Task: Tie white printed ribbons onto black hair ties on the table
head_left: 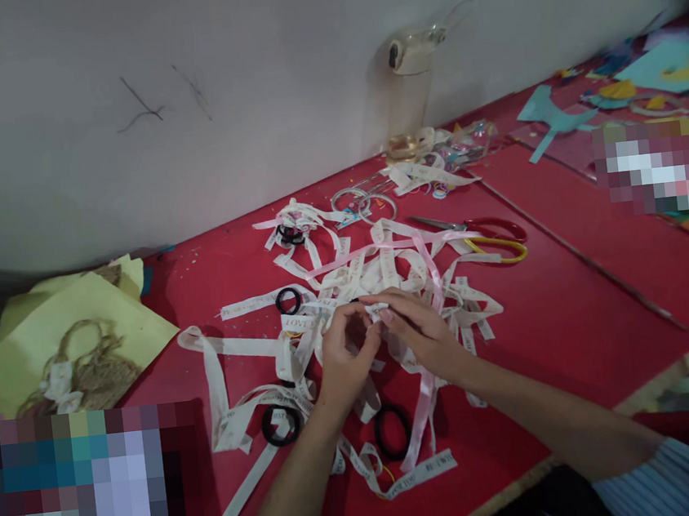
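Observation:
My left hand (349,348) and my right hand (417,328) meet over the middle of the red table. Fingers and thumbs of both pinch a small bunched piece of white ribbon (378,310); my fingers cover most of it. A dark edge shows by the fingertips, too hidden to name. Beneath and around my hands lies a tangle of white ribbons (249,346) with printed letters. A pink ribbon (426,418) runs through it. Black hair ties (393,432) lie among the ribbons, one of them just below my hands.
Scissors (497,246) with red and yellow handles lie beyond my right hand. A clear bottle (408,103) stands against the wall. Yellow paper sheets (142,324) bearing twine are at left. A thin rod (584,253) and blue paper scraps (555,117) lie at right.

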A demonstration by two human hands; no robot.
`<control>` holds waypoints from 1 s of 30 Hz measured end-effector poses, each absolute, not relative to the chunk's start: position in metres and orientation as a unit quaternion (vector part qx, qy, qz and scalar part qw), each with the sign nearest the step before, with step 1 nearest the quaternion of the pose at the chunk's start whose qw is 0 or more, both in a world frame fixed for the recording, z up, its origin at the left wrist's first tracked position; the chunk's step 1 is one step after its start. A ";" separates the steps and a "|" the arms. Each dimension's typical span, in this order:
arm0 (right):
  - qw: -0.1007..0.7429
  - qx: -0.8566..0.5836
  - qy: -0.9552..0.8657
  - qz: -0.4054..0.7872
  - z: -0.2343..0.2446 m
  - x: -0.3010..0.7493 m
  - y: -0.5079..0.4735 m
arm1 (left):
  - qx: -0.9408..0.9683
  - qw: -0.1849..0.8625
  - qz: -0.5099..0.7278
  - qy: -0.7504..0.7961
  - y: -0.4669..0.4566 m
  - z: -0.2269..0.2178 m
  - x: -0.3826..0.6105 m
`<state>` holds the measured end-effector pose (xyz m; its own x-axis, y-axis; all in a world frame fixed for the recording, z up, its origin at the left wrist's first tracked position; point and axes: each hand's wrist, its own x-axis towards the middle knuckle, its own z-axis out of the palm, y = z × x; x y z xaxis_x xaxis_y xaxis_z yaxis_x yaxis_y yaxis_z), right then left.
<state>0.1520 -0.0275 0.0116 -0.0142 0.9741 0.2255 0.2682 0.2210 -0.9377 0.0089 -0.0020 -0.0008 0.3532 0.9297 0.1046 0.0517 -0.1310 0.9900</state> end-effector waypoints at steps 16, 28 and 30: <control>0.512 -0.548 -0.502 0.430 0.000 0.152 -0.025 | 0.591 0.515 0.424 0.454 0.003 -0.002 0.006; 0.537 -0.511 -0.560 0.369 0.002 0.145 -0.026 | 0.640 0.470 0.413 0.446 -0.001 -0.001 0.006; 0.528 -0.515 -0.569 0.363 0.003 0.145 -0.027 | 0.639 0.462 0.417 0.452 -0.002 -0.001 0.006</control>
<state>0.1448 -0.0265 0.0025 0.0889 0.9696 0.2281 0.2034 0.2065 -0.9571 0.0057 -0.0016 -0.0013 0.2440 0.9630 0.1142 0.1930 -0.1636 0.9675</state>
